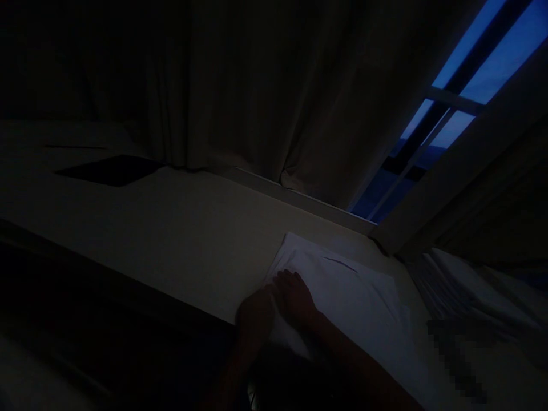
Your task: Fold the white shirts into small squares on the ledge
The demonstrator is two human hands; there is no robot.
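Observation:
A white cloth [342,291] lies spread on the light tabletop, with a few creases and one dark, slit-like line near its far edge. At its left edge, my left hand [256,313] is closed like a fist around the cloth's border. Right beside it, my right hand [295,297] has its fingers bent together on the same edge, and the two hands nearly touch. The dim light hides the fingertips and the cloth's near part below my forearms.
Stacked folded white items [475,285] are at the right end of the table [192,228]. A dark flat object [109,170] and a thin stick-like thing [75,147] lie at the far left. Curtains [257,85] and a window [454,125] stand behind.

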